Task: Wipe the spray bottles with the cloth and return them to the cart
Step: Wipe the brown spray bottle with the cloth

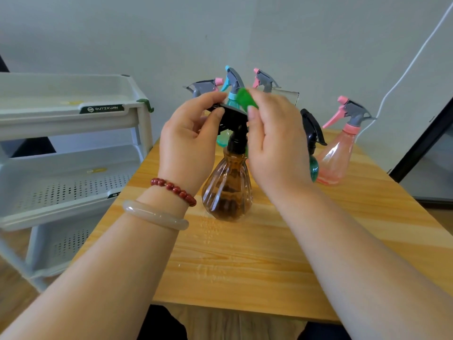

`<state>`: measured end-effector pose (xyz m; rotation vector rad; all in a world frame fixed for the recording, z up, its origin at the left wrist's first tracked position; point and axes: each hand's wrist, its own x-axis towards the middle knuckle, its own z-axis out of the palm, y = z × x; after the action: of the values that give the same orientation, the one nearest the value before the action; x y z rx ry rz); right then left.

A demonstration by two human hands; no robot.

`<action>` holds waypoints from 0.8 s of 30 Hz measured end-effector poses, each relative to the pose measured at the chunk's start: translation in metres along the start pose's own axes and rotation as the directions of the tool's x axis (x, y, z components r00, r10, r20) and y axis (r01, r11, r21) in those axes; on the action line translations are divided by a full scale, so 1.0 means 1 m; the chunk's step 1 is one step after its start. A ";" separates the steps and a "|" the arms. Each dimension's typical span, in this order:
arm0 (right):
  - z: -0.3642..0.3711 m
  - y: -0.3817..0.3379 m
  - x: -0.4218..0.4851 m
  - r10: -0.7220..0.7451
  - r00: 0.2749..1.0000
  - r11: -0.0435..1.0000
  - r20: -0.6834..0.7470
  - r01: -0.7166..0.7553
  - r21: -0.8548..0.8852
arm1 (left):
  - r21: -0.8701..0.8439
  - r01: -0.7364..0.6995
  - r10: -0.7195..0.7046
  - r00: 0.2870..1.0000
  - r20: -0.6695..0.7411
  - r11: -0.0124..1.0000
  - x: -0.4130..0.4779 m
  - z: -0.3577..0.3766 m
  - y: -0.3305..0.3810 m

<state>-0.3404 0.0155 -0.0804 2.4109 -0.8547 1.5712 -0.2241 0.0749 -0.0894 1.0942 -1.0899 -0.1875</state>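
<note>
left hand point(188, 141): raised mid-frame, fingers and thumb curled, pinching black sprayer head point(232, 119) from its left
right hand point(274, 141): raised opposite, fingers bent, pinching green cloth point(246, 99) at the sprayer head's top right
amber bottle point(228, 190): upright on worktop point(245, 266), centre frame, body below and between both hands
cart point(68, 114): white, left of frame, beside worktop
pink bottle point(335, 160): right, behind hands

Cloth point(245, 98) mostly concealed by the right hand point(277, 146). Amber bottle point(228, 190) head partly covered by left hand point(188, 143); teal bottle point(221, 141) body obscured behind both. Cart point(49, 119) cut off at left edge.
</note>
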 end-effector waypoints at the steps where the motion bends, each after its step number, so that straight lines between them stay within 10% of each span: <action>1: 0.003 -0.005 0.001 -0.035 0.999 0.999 0.015 0.035 0.013 | -0.001 0.000 0.000 1.000 -0.001 1.000 0.000 0.000 0.000; 10: -0.002 0.028 -0.033 -0.019 0.998 0.997 -0.060 0.023 0.069 | -0.023 0.000 0.001 0.999 0.047 1.000 0.000 -0.005 -0.001; 16: -0.004 0.014 -0.010 -0.192 0.948 0.981 -0.254 0.189 -0.036 | -0.147 0.260 -0.223 0.948 0.229 0.955 -0.020 -0.007 -0.026; 24: 0.013 0.034 -0.046 -0.305 0.952 0.952 -0.029 0.305 -0.019 | 0.010 0.272 -0.253 0.883 0.396 0.962 -0.027 0.002 -0.048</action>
<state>-0.3614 -0.0008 -0.1325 2.3618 -0.4564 1.4729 -0.2221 0.0662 -0.1434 1.1905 -1.2821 -0.6718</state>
